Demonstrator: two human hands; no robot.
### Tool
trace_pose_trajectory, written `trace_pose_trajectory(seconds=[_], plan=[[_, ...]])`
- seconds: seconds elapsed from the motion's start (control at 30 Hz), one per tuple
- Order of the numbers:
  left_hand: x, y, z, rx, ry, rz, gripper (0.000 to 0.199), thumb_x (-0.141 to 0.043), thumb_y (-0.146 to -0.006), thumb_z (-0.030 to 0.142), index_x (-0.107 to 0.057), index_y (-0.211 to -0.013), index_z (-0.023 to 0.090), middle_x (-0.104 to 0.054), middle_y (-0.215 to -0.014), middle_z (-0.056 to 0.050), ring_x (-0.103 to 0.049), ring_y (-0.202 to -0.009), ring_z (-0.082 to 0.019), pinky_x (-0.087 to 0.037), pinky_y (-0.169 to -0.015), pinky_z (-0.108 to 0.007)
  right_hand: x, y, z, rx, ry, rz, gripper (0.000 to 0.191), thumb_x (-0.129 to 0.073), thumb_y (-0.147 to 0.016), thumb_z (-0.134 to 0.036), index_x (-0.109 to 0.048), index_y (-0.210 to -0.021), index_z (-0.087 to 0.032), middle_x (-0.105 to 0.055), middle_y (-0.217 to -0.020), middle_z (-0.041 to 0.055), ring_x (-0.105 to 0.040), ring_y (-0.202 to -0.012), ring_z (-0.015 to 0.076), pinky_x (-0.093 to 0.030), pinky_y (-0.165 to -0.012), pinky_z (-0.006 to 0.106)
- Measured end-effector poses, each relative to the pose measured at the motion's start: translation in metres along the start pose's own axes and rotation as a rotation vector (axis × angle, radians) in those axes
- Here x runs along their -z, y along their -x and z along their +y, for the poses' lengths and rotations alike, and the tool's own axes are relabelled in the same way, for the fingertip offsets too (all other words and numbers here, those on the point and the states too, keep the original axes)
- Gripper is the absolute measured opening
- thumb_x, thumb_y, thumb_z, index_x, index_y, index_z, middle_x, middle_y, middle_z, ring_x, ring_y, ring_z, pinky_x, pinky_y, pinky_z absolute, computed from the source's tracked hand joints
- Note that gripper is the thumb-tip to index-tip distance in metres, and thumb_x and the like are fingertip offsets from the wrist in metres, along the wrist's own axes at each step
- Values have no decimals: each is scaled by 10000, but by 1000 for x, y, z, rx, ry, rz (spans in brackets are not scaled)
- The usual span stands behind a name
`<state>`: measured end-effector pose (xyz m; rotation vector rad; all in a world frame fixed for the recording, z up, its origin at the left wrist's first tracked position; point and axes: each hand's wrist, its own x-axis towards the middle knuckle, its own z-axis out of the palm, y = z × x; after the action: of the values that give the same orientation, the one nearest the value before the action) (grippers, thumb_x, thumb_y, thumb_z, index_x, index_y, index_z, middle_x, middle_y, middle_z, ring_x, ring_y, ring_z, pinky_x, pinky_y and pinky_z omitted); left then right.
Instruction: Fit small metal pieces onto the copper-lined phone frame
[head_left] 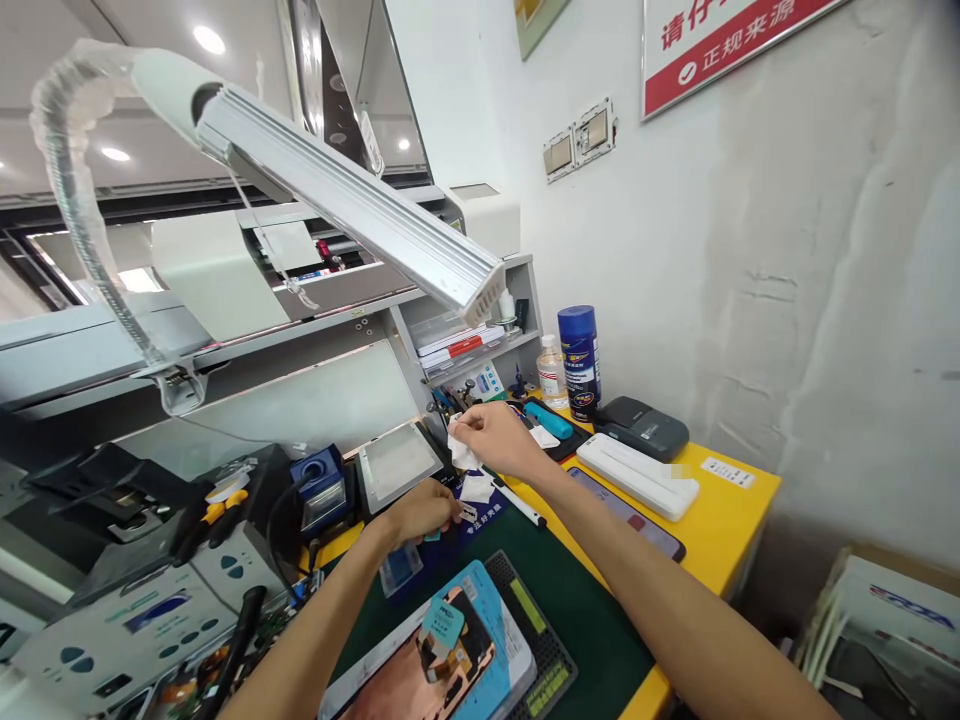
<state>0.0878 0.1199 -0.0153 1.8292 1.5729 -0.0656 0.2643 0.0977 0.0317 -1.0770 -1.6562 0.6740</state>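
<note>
Head view, tissue [463,454] (right hand [501,438]), hanging lengthwise

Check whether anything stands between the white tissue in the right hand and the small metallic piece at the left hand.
Between the white tissue and the metallic piece lies another white piece, low and probably little obstacle. Nothing else visible intervenes.

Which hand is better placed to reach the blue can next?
Probably the right hand: it is nearer the can, though it pinches a white tissue. The left hand is farther off, by a silver piece.
</note>
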Motion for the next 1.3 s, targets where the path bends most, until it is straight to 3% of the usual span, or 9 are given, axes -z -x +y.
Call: trace_pose_trajectory(seconds=[0.17, 0.43, 0.7, 0.87, 0.93, 1.0, 1.07, 1.17, 1.3], plan=[[6, 1, 17, -28, -151, 15, 303, -614, -928, 355, -621, -1156, 156, -654, -1141, -73, -659, -948, -219, -567, -801, -408, 1, 0, 0, 4, 23, 14, 278, -550, -804, -396, -594, -664, -160, -480, -512, -21, -425, -481, 124, -310, -470, 244], [12, 4, 25, -91, -309, -82, 296, -607, -935, 348, -615, -1162, 158, -660, -1120, -74, -667, -908, -200, -578, -768, -389, -1, -5, 9, -6, 40, 22, 285, -570, -795, -401, -638, -685, -148, -553, -556, -5, -490, -517, 134, -344, -492, 241], [8, 1, 40, -94, -489, 131, 338, -630, -918, 342, -602, -1211, 176, -614, -1252, -98, -625, -1070, -250, -532, -897, -466, -2, -3, 3, -14, 0, -13, 325, -607, -788, -448, -649, -690, -140, -575, -586, 18, -483, -530, 142, -349, -498, 255], [23, 53, 33, -170, -463, 282, 301, -618, -921, 359, -625, -1157, 172, -631, -1216, -89, -623, -1061, -243, -514, -907, -467, -3, 0, -1, -43, -15, -38, 343, -630, -781, -456, -653, -679, -130, -572, -570, 27, -472, -521, 140, -345, -493, 262], [30, 89, 18, -213, -416, 297, 229, -620, -912, 360, -670, -1019, 164, -686, -1063, -66, -645, -940, -210, -516, -847, -410, -3, 1, -2, -62, -28, -59, 333, -644, -777, -447, -658, -673, -131, -558, -551, 21, -462, -511, 133, -342, -487, 259], [32, 129, -2, -251, -354, 276, 148, -620, -866, 287, -717, -836, 179, -716, -818, -34, -633, -715, -180, -475, -665, -298, -5, 1, -4, -87, -46, -99, 309, -648, -782, -425, -670, -673, -137, -560, -544, 22, -470, -507, 132, -355, -483, 257], [26, 167, -22, -258, -295, 244, 145, -597, -824, 237, -719, -748, 220, -708, -725, -10, -601, -607, -163, -399, -534, -261, -7, 3, -6, -114, -67, -155, 282, -644, -791, -396, -682, -670, -143, -588, -561, 36, -501, -518, 142, -383, -483, 257], [5, 205, -45, -238, -248, 272, 137, -590, -798, 253, -714, -740, 253, -703, -752, -20, -598, -648, -194, -358, -527, -267, -12, 6, -10, -142, -97, -227, 263, -639, -801, -367, -688, -659, -151, -628, -602, 53, -541, -539, 152, -424, -489, 255], [-19, 211, -54, -208, -229, 284, 149, -570, -771, 195, -689, -715, 266, -688, -821, -26, -606, -679, -209, -352, -588, -287, -19, 10, -14, -158, -119, -298, 287, -643, -809, -379, -670, -632, -155, -625, -600, 48, -542, -523, 139, -445, -478, 242]])
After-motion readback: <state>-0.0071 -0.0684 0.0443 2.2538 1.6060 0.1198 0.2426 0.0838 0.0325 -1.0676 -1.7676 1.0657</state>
